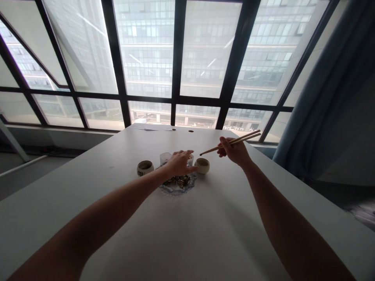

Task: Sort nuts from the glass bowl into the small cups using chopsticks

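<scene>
My right hand (233,150) grips a pair of chopsticks (244,137), their tips pointing left above the right-hand small cup (202,166). A tiny dark piece shows at the tips, too small to name. Stretched over a clear scalloped glass plate (172,191), my left hand (182,162) has its fingers apart and holds nothing visible. Its thumb reaches to the left side of that cup; whether they touch I cannot tell. Dark, striped small pieces (183,180) lie on the plate. Behind my left hand stands a clear container (165,157), partly hidden.
Another small cup (145,168), with dark markings, stands left of the plate. Everything rests on a white table (187,230). Papers (155,127) lie at its far edge, near dark round holes (191,131). Windows rise behind, with a blue curtain (316,105) at the right.
</scene>
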Demonstrator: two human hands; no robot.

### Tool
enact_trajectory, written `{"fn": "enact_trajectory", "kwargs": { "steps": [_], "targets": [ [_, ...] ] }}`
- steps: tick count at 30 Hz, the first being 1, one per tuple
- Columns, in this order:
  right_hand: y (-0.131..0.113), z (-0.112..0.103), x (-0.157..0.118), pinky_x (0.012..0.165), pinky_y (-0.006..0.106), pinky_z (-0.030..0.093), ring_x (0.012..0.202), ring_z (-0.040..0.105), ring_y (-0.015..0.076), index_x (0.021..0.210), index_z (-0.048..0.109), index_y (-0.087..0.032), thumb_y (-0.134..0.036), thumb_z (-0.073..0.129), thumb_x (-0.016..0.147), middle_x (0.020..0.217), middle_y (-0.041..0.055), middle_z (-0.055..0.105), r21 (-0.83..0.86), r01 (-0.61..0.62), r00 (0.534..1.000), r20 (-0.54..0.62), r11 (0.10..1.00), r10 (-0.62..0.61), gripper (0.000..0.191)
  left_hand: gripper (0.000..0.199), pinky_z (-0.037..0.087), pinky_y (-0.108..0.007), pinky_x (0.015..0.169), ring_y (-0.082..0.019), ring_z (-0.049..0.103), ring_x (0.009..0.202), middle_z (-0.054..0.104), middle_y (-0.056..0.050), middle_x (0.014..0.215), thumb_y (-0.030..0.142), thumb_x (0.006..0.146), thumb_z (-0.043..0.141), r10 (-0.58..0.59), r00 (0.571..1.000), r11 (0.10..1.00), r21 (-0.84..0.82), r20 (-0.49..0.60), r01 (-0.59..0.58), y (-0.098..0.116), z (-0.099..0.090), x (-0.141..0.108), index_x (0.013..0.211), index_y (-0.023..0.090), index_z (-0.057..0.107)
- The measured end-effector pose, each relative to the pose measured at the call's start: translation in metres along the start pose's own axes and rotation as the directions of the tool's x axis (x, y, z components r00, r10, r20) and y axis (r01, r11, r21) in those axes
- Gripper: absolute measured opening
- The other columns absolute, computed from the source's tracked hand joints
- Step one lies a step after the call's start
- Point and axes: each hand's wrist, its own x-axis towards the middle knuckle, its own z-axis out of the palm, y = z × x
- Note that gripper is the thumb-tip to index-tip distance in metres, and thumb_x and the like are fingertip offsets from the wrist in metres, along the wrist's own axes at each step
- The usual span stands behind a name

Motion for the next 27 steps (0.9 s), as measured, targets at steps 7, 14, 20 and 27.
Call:
{"fn": "enact_trajectory", "kwargs": {
  "steps": [7, 14, 20, 27],
  "targets": [
    [0.012, -0.019, 0.001, 0.038, 0.024, 0.050, 0.039, 0.061, 0.0146, 0.068, 0.066, -0.015, -0.082, 0.060, 0.075, 0.050, 0.0067, 0.066, -0.100, -0.031, 0.997, 0.073, 0.994, 0.039, 0.067, 0.101, 0.008, -0.060, 0.121, -0.037, 0.036, 0.145, 0.048, -0.020, 0.150, 0.060, 0.070, 0.074, -0.003, 0.974, 0.998, 0.064, 0.225, -0.012, 0.016, 0.037, 0.059, 0.151, 0.019, 0.029],
    [0.009, -0.020, -0.002, 0.038, 0.024, 0.049, 0.039, 0.061, 0.0142, 0.067, 0.065, -0.015, -0.077, 0.061, 0.079, 0.051, 0.0072, 0.066, -0.110, -0.023, 0.989, 0.145, 0.994, 0.039, 0.063, 0.099, 0.005, -0.060, 0.121, -0.035, 0.053, 0.131, 0.065, -0.015, 0.129, 0.050, 0.066, 0.080, 0.048, 0.974, 0.997, 0.055, 0.219, -0.062, 0.015, 0.042, 0.066, 0.148, 0.019, 0.033],
    [0.007, -0.019, -0.004, 0.039, 0.023, 0.049, 0.040, 0.061, 0.0140, 0.068, 0.065, -0.015, -0.079, 0.060, 0.077, 0.053, 0.0066, 0.067, -0.075, -0.015, 0.971, 0.236, 0.997, 0.032, 0.065, 0.098, 0.012, -0.055, 0.122, -0.034, 0.053, 0.131, 0.056, -0.017, 0.137, 0.042, 0.063, 0.082, 0.147, 0.973, 0.980, 0.109, 0.175, -0.168, 0.019, 0.050, 0.058, 0.146, 0.018, 0.036],
    [0.016, -0.014, -0.004, 0.042, 0.023, 0.048, 0.043, 0.060, 0.0134, 0.062, 0.063, -0.017, -0.071, 0.062, 0.083, 0.052, 0.0050, 0.065, -0.176, 0.058, 0.946, 0.324, 0.983, 0.002, 0.058, 0.099, 0.013, -0.055, 0.123, -0.035, 0.054, 0.131, 0.057, -0.017, 0.138, 0.042, 0.064, 0.080, 0.136, 0.976, 0.983, 0.102, 0.171, -0.155, 0.013, 0.055, 0.061, 0.148, 0.018, 0.034]
  ]
}}
